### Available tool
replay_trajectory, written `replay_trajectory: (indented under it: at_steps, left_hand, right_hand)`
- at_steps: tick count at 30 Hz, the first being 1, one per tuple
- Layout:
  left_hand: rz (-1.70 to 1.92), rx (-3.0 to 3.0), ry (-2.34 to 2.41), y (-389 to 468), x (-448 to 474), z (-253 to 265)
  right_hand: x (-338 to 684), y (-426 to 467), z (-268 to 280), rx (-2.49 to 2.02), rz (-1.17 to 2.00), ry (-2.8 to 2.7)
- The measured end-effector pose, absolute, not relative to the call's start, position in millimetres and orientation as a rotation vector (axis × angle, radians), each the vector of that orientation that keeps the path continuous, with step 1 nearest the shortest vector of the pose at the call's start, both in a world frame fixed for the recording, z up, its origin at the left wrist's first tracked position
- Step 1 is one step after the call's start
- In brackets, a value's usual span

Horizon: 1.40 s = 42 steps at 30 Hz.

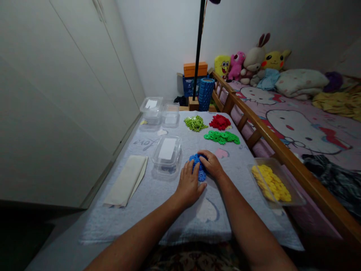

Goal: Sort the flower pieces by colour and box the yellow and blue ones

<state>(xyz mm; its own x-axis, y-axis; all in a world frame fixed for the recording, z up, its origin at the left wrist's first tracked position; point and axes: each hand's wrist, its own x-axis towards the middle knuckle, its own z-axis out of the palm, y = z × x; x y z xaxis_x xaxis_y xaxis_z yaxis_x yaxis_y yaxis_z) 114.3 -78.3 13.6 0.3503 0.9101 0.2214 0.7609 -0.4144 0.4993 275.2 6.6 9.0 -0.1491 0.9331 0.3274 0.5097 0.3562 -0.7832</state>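
A small pile of blue snowflake-shaped plastic discs lies on the cloth-covered table, between my two hands. My left hand rests against its left side, fingers stretched forward and the thumb apart. From the right, my right hand curves over the far edge of the pile with its fingers spread. Both hands touch the discs and partly hide them. Left of my left hand stands a lidded clear plastic box with a white label; dark contents show faintly through its side.
Beyond my hands lie piles of light green discs, red discs and green discs. An open clear box of yellow discs stands right, beside the wooden bed rail. A folded cream cloth and clear boxes occupy the left.
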Motion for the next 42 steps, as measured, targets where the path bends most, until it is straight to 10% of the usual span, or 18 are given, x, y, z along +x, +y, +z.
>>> replay_trajectory:
  at_steps: [10, 42]
  left_hand:
    - [1.191, 2.249, 1.995, -56.9, 27.3, 59.0]
    - [1.163, 2.161, 2.004, -48.0, 20.6, 30.3]
  right_hand:
    - [250.2, 2.5, 44.3, -1.307, 0.435, -1.759]
    - [165.2, -0.6, 35.9, -1.14, 1.464, -1.04]
